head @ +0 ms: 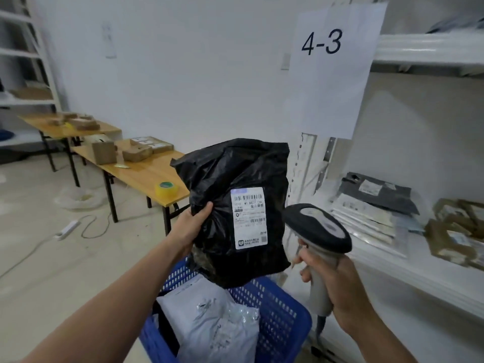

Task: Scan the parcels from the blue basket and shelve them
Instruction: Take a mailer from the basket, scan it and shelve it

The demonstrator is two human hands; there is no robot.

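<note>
My left hand grips the left edge of a black plastic parcel, holding it upright above the blue basket. Its white shipping label faces me. My right hand is wrapped around the handle of a grey and black barcode scanner, whose head sits just right of the label. A white-grey soft parcel lies in the basket below.
A white shelf on the right carries flat parcels and brown boxes, under a paper sign reading 4-3. Two wooden tables at the left hold cardboard boxes and a tape roll. A power strip lies on the floor.
</note>
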